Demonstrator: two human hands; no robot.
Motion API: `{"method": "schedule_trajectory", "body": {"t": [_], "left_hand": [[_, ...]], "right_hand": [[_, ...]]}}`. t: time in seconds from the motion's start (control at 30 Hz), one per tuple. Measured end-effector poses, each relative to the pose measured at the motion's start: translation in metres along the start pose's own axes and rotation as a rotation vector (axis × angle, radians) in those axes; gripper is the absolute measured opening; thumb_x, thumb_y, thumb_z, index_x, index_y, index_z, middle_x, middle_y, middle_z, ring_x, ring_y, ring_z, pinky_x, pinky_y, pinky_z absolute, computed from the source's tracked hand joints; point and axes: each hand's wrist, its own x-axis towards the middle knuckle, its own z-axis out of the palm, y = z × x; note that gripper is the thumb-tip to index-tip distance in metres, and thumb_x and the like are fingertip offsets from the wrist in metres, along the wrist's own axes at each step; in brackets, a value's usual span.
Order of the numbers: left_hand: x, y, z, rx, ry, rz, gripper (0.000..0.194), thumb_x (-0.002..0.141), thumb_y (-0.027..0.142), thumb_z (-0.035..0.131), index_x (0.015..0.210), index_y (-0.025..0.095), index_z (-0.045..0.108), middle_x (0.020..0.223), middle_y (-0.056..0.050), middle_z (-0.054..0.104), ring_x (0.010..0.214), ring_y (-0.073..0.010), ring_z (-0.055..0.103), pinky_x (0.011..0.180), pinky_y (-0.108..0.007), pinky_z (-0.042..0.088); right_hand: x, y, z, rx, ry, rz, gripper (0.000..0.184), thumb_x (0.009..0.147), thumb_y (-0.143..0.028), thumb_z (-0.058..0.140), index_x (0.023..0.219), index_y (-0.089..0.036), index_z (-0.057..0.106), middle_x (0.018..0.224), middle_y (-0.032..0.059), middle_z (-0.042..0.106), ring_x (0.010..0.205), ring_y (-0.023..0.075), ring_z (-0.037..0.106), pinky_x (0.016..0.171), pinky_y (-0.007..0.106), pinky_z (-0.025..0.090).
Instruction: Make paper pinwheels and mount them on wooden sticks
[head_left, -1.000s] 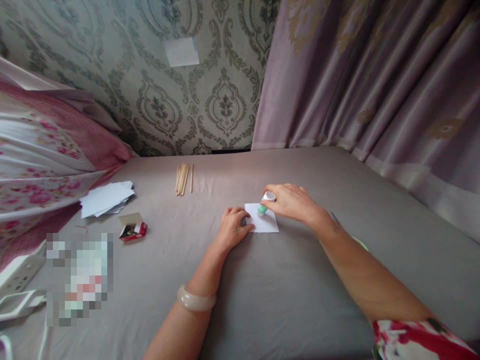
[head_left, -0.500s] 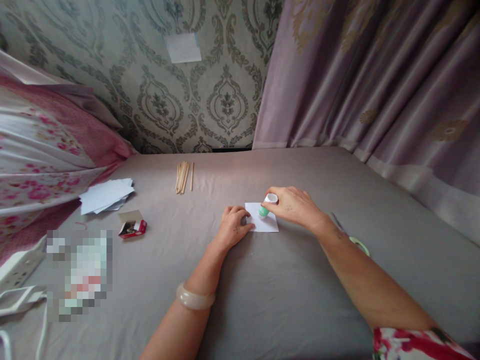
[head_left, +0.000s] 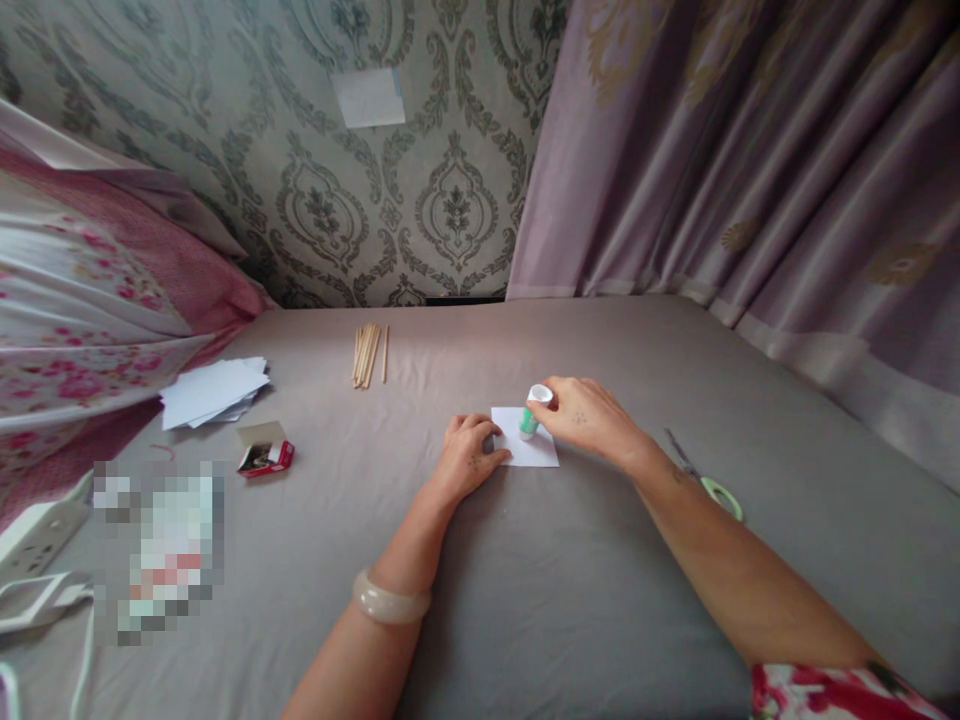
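Note:
On the grey sheet in front of me lies a small square of white paper (head_left: 536,456). My left hand (head_left: 472,452) rests at its left side, thumb and curved forefinger apart, with the fingertips pressing on the paper's edge. Between the thumb and fingers of my right hand (head_left: 581,410) is a white and green glue stick (head_left: 529,420). It stands slightly tilted, its lower end against the paper; its tip is hidden. Green-handled scissors (head_left: 721,497) lie beside my right forearm, which partly covers them.
Several thin wooden sticks (head_left: 366,356) lie farther back. To the left are a stack of white paper sheets (head_left: 214,392), an open red box (head_left: 266,456), a blurred-out package (head_left: 169,560) and a white power strip (head_left: 41,535). A patterned wall and curtains (head_left: 637,180) stand behind.
The glue stick has shifted slightly over the paper and stands more upright than a second ago. More of the scissors shows beside my right forearm. My left hand has stayed put.

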Motion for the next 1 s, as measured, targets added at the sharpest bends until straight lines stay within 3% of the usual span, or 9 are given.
{"method": "schedule_trajectory", "body": {"t": [0.2, 0.33, 0.5, 0.63, 0.73, 0.87, 1.0], "left_hand": [[0.0, 0.001, 0.0, 0.002, -0.003, -0.007, 0.024, 0.072, 0.028, 0.073, 0.095, 0.023, 0.068, 0.111, -0.004, 0.064, 0.106, -0.0237, 0.05, 0.097, -0.04, 0.039], [-0.001, 0.0, 0.0, 0.0, -0.004, -0.001, 0.024, 0.073, 0.028, 0.072, 0.095, 0.023, 0.068, 0.111, -0.004, 0.064, 0.105, -0.0234, 0.051, 0.097, -0.04, 0.039], [-0.001, 0.0, 0.0, -0.001, -0.002, -0.003, 0.025, 0.073, 0.028, 0.073, 0.096, 0.022, 0.068, 0.111, -0.004, 0.064, 0.105, -0.0233, 0.05, 0.097, -0.039, 0.039], [-0.001, 0.002, -0.002, -0.001, -0.014, -0.011, 0.024, 0.072, 0.028, 0.073, 0.095, 0.022, 0.068, 0.11, -0.004, 0.064, 0.106, -0.0236, 0.05, 0.096, -0.038, 0.039], [0.0, 0.002, -0.002, 0.001, -0.017, -0.012, 0.024, 0.073, 0.028, 0.073, 0.096, 0.022, 0.068, 0.111, -0.005, 0.064, 0.106, -0.0239, 0.05, 0.096, -0.039, 0.039], [0.0, -0.002, 0.001, 0.001, -0.009, 0.004, 0.024, 0.074, 0.028, 0.072, 0.096, 0.022, 0.068, 0.111, -0.005, 0.064, 0.106, -0.0234, 0.05, 0.097, -0.04, 0.038], [-0.001, -0.005, 0.003, -0.009, 0.003, 0.025, 0.025, 0.074, 0.029, 0.071, 0.097, 0.022, 0.067, 0.111, -0.005, 0.064, 0.107, -0.0233, 0.05, 0.097, -0.039, 0.039]], "right_hand": [[-0.005, -0.004, 0.016, 0.049, 0.13, 0.148, 0.035, 0.086, -0.05, 0.048, 0.083, -0.02, 0.066, 0.079, 0.0103, 0.072, 0.074, 0.0233, 0.066, 0.059, 0.028, 0.038], [-0.011, -0.004, 0.016, 0.072, 0.183, 0.061, 0.033, 0.084, -0.05, 0.052, 0.082, -0.021, 0.067, 0.084, 0.0083, 0.07, 0.079, 0.0216, 0.064, 0.063, 0.027, 0.038], [-0.005, 0.004, 0.007, 0.165, 0.066, -0.117, 0.025, 0.085, -0.038, 0.052, 0.084, -0.02, 0.069, 0.085, 0.0055, 0.07, 0.074, 0.0168, 0.062, 0.063, 0.024, 0.038], [0.001, 0.009, 0.0, 0.201, 0.011, -0.128, 0.033, 0.085, -0.033, 0.053, 0.113, -0.022, 0.066, 0.086, 0.0038, 0.072, 0.076, 0.0175, 0.064, 0.068, 0.025, 0.041], [0.002, 0.007, -0.005, 0.113, -0.007, -0.142, 0.037, 0.086, -0.034, 0.053, 0.12, -0.025, 0.062, 0.093, 0.0048, 0.073, 0.083, 0.0203, 0.065, 0.073, 0.028, 0.042], [-0.002, -0.008, -0.009, -0.126, -0.002, -0.101, 0.033, 0.086, -0.042, 0.054, 0.108, -0.021, 0.068, 0.099, 0.0121, 0.072, 0.093, 0.0268, 0.065, 0.075, 0.032, 0.042], [0.0, -0.022, -0.01, -0.234, 0.022, -0.062, 0.041, 0.089, -0.049, 0.05, 0.097, -0.015, 0.071, 0.094, 0.0189, 0.071, 0.094, 0.0293, 0.065, 0.075, 0.033, 0.041]]}}
